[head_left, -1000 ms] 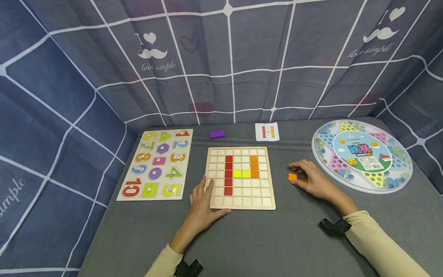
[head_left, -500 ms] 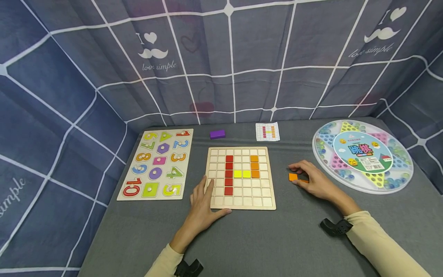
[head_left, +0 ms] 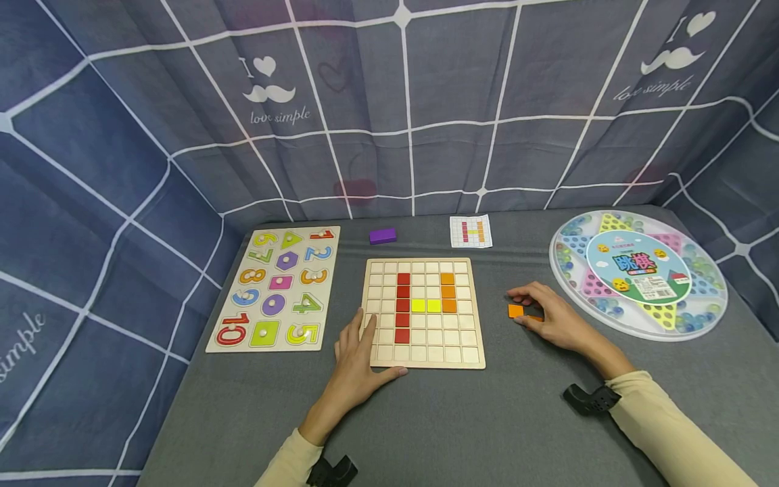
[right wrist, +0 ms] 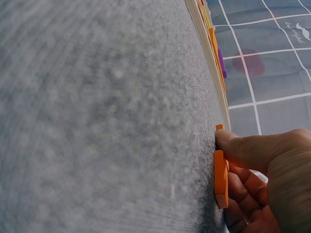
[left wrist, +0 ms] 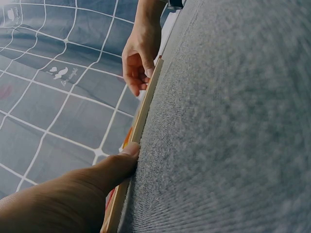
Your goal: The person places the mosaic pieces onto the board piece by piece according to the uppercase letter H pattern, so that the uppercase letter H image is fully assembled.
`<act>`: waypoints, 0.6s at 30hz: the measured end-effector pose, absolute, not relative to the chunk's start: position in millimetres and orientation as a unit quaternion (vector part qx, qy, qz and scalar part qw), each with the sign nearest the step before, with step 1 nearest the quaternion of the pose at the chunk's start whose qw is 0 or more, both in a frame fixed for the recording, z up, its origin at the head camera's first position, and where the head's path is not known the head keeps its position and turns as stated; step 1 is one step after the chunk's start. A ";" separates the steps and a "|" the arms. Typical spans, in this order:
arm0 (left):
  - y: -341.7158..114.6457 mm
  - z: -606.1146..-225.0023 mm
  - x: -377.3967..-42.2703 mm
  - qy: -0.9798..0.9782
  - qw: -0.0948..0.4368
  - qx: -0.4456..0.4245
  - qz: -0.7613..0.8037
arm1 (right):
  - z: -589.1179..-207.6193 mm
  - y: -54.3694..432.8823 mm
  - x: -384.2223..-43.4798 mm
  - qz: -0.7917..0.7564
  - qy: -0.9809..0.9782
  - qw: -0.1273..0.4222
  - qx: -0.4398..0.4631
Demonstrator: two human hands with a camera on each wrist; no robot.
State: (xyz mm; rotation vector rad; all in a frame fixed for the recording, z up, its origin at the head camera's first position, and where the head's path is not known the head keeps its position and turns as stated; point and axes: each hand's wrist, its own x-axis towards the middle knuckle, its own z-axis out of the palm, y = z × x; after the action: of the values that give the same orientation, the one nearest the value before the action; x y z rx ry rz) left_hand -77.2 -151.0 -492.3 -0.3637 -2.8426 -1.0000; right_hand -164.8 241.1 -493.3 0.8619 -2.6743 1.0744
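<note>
A wooden grid board lies mid-table. It carries a column of several red tiles, two yellow tiles and three orange tiles. My left hand rests along the board's left side, fingers extended, its thumb touching the front edge; the left wrist view shows that thumb against the rim. To the board's right, my right hand rests loosely bent beside an orange block. Another orange block shows beside the thumb in the right wrist view; part of the blocks is hidden by the hand.
A number-and-shape puzzle board lies left. At the back are a purple block and a small card with a coloured grid pattern. A round game board lies right. Grid-patterned curtains surround the grey table.
</note>
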 end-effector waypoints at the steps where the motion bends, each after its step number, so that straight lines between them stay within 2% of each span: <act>1: -151.2 -492.4 -77.1 -0.935 0.054 -0.120 -0.329 | -493.4 241.0 -164.7 0.356 -0.887 0.066 0.286; 12: -150.8 -491.6 -76.4 -0.935 0.055 -0.120 -0.328 | -493.7 238.0 -164.1 0.366 -0.883 0.076 0.284; 18: -149.9 -491.1 -76.5 -0.937 0.056 -0.115 -0.325 | -487.1 216.5 -164.3 0.366 -0.880 0.076 0.291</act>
State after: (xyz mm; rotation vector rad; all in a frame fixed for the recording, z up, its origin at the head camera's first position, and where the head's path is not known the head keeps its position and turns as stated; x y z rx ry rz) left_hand -76.5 -149.9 -491.1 -0.3502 -2.8439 -0.9861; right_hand -164.3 216.5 -487.1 0.8737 -2.6405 1.0987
